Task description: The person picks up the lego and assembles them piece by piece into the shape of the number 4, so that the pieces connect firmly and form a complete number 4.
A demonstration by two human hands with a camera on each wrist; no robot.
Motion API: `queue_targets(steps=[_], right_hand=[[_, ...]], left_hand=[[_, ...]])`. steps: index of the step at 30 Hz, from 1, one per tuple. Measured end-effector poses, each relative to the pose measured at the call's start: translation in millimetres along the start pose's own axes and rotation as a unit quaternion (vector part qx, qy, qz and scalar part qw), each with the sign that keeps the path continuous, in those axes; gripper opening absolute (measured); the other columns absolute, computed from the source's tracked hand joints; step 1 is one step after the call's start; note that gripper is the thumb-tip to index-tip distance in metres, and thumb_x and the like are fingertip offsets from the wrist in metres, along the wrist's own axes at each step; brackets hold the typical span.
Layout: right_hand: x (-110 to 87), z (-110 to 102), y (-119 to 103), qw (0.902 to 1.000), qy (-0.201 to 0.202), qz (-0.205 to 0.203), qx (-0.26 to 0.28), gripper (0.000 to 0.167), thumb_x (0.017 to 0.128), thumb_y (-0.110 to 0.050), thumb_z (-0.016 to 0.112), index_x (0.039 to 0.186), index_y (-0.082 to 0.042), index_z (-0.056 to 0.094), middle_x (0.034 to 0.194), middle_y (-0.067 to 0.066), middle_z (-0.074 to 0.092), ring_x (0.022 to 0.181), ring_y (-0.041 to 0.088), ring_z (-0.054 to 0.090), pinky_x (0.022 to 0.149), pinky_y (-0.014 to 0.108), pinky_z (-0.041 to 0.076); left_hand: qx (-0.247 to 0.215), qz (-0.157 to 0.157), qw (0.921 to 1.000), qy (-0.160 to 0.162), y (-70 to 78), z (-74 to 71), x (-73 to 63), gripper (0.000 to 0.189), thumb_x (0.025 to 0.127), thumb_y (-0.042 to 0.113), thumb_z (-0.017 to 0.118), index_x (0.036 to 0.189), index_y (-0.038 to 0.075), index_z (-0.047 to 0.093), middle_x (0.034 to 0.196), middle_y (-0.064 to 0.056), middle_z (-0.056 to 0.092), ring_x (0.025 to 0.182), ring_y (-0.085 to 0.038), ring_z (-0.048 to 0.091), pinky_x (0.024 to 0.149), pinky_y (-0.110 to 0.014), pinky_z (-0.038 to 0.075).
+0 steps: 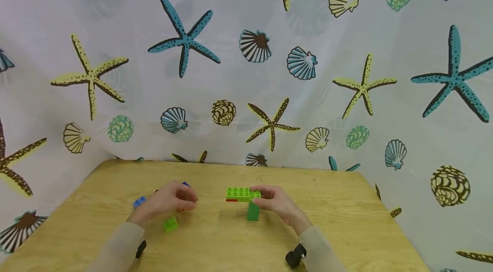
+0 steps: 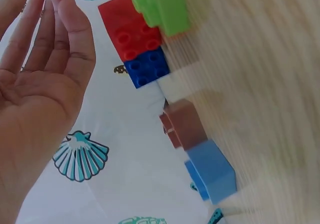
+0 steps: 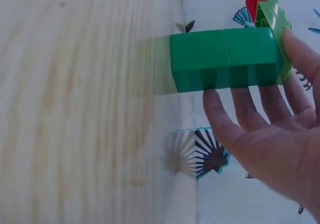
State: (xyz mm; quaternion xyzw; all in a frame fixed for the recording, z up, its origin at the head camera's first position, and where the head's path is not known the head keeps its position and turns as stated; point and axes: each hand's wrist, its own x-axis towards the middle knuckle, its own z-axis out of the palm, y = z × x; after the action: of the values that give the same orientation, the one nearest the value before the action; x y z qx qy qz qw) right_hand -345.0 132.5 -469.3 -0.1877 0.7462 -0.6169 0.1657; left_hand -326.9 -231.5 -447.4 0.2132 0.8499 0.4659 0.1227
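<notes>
My right hand [image 1: 279, 205] holds the top of a small toy-brick structure, thumb on one side and fingers on the other. Two stacked dark green bricks [image 3: 227, 59] form its column, standing on the table. A long light green brick [image 1: 238, 194] juts left from the top, with a red brick [image 3: 254, 1] under its far end. My left hand [image 1: 169, 199] hovers over the loose bricks with relaxed, slightly bent fingers and nothing in them. Near it are a light green brick [image 2: 170, 9], a red brick [image 2: 122, 24], a dark blue brick [image 2: 147, 69], a brown brick [image 2: 186, 124] and a light blue brick [image 2: 216, 171].
A light wooden table [image 1: 215, 246] carries everything. Behind and beside it hangs a white cloth [image 1: 215, 79] printed with starfish and shells. Black straps with small devices sit at both wrists, the right one [image 1: 295, 256] being more visible.
</notes>
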Motion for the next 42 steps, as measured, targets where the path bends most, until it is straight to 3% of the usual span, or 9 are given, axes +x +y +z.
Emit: queue_targets(steps=[4,10,19,26,34,42], right_hand=[[-0.7,0.9,-0.9,1.0,0.004,0.005,0.002,0.045,0.092,-0.023,0.07,0.135,-0.013,0.059,0.129,0.007,0.062,0.106,0.013,0.062,0.095,0.039,0.052],[-2.5,2.5,-1.1,0.9999,0.007,0.01,0.004,0.046,0.092,-0.024,0.07,0.136,-0.013,0.059,0.128,0.008,0.062,0.107,0.013,0.062,0.095,0.039,0.052],[0.2,4.0,-2.8,0.9999,0.0,0.013,0.007,0.046,0.093,-0.023,0.069,0.136,-0.013,0.058,0.128,0.008,0.062,0.107,0.014,0.062,0.095,0.038,0.052],[-1.3,3.8,-1.8,0.9999,0.002,0.01,0.007,0.048,0.092,-0.025,0.07,0.137,-0.013,0.058,0.131,0.008,0.06,0.108,0.014,0.061,0.097,0.041,0.051],[-2.6,4.4,-1.7,0.9997,0.009,0.021,0.007,0.047,0.092,-0.025,0.069,0.137,-0.014,0.058,0.131,0.008,0.061,0.109,0.014,0.06,0.096,0.04,0.051],[-2.1,4.4,-2.7,0.9997,0.006,0.021,0.008,0.047,0.092,-0.026,0.07,0.137,-0.015,0.058,0.129,0.007,0.062,0.107,0.013,0.06,0.097,0.042,0.05]], left_hand=[[0.007,-0.002,0.9998,-0.02,-4.9,-4.7,-6.3,0.026,0.09,0.013,0.071,0.107,-0.005,0.069,0.103,-0.019,0.07,0.089,-0.021,0.064,0.077,-0.031,0.055],[0.04,-0.01,0.9984,-0.04,-13.4,-10.6,-16.4,0.025,0.086,0.009,0.074,0.107,-0.004,0.07,0.104,-0.017,0.071,0.091,-0.02,0.064,0.077,-0.027,0.054],[0.046,-0.05,0.9945,-0.08,-18.1,-17.1,-29.1,0.035,0.078,0.002,0.079,0.11,-0.005,0.067,0.111,-0.017,0.068,0.101,-0.028,0.062,0.089,-0.039,0.053],[0.037,-0.057,0.9925,-0.101,-17.9,-16.7,-30.1,0.041,0.075,0.0,0.081,0.112,-0.004,0.064,0.114,-0.017,0.064,0.104,-0.029,0.057,0.096,-0.05,0.047],[0.068,-0.075,0.9871,-0.124,-19.6,-12.2,-25.0,0.038,0.072,0.001,0.083,0.105,0.003,0.064,0.107,-0.011,0.055,0.097,-0.026,0.046,0.085,-0.036,0.038],[0.081,-0.048,0.9877,-0.125,-20.8,-14.0,-24.6,0.034,0.072,-0.004,0.08,0.101,0.001,0.063,0.096,-0.009,0.055,0.087,-0.023,0.046,0.075,-0.03,0.038]])
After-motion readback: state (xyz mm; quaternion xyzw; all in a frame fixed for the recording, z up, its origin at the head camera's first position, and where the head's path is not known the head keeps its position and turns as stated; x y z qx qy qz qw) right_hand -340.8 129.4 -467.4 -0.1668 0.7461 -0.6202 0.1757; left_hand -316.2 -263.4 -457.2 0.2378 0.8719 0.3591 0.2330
